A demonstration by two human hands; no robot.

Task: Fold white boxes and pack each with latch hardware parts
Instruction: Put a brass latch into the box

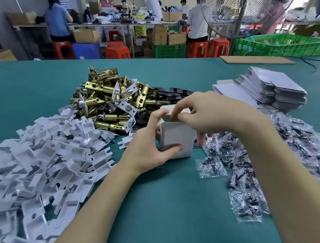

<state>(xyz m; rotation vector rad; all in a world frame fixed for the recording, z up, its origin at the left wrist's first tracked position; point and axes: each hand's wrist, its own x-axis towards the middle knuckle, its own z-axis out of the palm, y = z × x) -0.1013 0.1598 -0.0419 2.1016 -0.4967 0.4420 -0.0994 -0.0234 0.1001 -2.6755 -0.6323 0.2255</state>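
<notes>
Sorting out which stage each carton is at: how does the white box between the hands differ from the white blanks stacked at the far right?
The white box stands upright, opened into shape with its top flap up; the stacked flat box blanks lie collapsed in fanned piles. The box is held by the left hand and right hand; the blanks lie untouched on the green table. Both are plain white card.

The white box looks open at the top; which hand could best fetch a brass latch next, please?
Probably the left hand: the brass latches lie on its side, while the right hand works the white box top.
</notes>
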